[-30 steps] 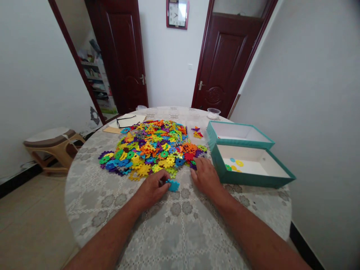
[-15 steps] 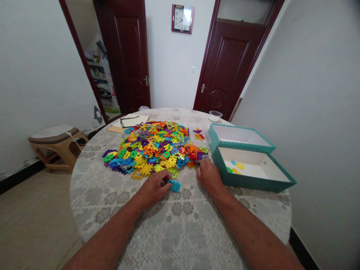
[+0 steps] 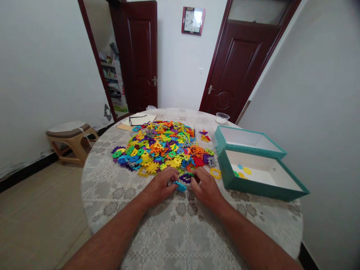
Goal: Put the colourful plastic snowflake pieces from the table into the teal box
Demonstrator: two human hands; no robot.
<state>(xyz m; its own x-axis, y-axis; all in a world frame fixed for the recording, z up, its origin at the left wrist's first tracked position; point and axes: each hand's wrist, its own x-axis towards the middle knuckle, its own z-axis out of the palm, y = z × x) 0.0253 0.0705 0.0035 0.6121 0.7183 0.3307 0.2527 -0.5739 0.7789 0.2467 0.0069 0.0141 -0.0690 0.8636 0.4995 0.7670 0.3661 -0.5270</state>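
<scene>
Between the thumb and fingers of my left hand [image 3: 163,184] is a light blue toothed gear piece [image 3: 180,186]. My right hand [image 3: 206,184], close beside it, pinches a purple gear piece [image 3: 186,177] with an open middle; a bit of green shows at its upper edge. The two pieces are very near each other, and I cannot tell whether they touch. Just beyond both hands lies a heap of colourful plastic gear pieces [image 3: 157,148]. A yellow ring-shaped gear [image 3: 215,173] rests on the tablecloth to the right of my right hand.
A teal box [image 3: 261,193] holding a few pieces stands at the right, its twin [image 3: 250,135] behind it. A clear tray [image 3: 213,141] with small pieces sits beside the heap. Glasses [image 3: 137,120] lie on papers at the back left; a clear bowl [image 3: 222,117] stands at the back.
My right hand has come away from the heap's right edge toward my left hand, bringing the purple gear piece. The yellow ring gear now shows on the cloth. The view has shifted slightly.
</scene>
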